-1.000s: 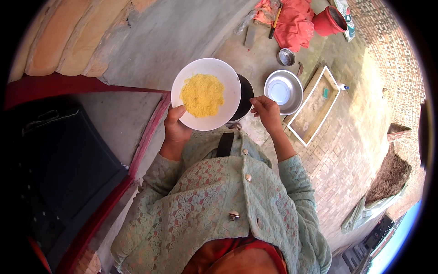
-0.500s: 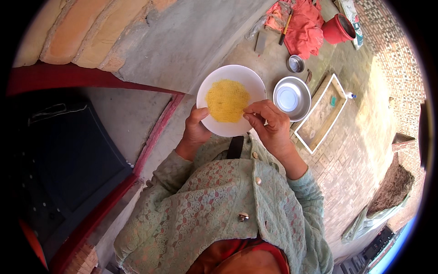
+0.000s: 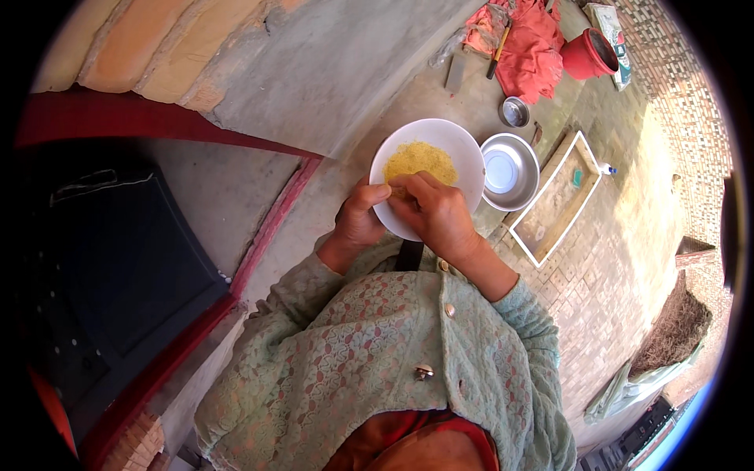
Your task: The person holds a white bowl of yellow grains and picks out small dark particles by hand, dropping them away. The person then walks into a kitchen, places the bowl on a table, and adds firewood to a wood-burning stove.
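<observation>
A white bowl (image 3: pixel 459 149) with a heap of yellow crumbly food (image 3: pixel 420 161) is held up in front of the chest, above the paved ground. Its near rim is gripped by the left hand (image 3: pixel 357 220), thumb laid over the edge and fingers curled underneath. The right hand (image 3: pixel 432 208) is bent over the same near rim, fingertips drawn together and pressed into the edge of the yellow food; whether anything is pinched between them cannot be told.

Just right of the bowl, on the ground, a steel basin (image 3: pixel 510 170) is seen, shallow and round. A smaller steel cup (image 3: pixel 514 111) is set beyond it. A white-framed rectangular tray (image 3: pixel 558 196) lies to the right of the basin. Farther off, a red cloth (image 3: pixel 530 43) is spread beside a red bucket (image 3: pixel 589 53). A grey plastered wall (image 3: pixel 314 71) runs along the left, with a red-painted ledge (image 3: pixel 267 228) below it.
</observation>
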Tool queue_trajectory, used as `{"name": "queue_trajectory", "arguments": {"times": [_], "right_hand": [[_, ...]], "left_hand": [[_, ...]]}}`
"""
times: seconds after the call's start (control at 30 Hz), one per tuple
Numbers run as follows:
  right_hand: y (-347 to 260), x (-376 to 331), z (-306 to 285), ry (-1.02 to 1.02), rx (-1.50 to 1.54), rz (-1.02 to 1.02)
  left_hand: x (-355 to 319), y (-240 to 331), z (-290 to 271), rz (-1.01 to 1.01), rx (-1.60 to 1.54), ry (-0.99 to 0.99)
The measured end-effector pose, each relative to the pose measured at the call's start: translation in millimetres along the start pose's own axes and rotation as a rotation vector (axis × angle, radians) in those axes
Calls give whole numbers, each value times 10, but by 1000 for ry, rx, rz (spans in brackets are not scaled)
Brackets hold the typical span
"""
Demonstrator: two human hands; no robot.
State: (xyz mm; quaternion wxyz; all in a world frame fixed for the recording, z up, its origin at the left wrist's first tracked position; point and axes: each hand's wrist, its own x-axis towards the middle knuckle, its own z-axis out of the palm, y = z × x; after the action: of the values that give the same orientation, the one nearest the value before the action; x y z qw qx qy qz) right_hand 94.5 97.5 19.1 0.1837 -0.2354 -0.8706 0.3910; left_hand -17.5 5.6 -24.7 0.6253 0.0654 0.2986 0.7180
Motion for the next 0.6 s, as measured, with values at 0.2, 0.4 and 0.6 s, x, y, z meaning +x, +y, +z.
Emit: {"name": "queue_trajectory", "arguments": {"times": [0.2,0.4,0.6], "right_hand": [[-6,37,29,29,-70,-63],[30,54,61,16,-65,-82],[40,74,-38,59,107,13]], "left_hand": [[3,-16,16,-52,6,32],[11,-16,3,-65,32,47],[15,0,28,-25,-4,23]]}}
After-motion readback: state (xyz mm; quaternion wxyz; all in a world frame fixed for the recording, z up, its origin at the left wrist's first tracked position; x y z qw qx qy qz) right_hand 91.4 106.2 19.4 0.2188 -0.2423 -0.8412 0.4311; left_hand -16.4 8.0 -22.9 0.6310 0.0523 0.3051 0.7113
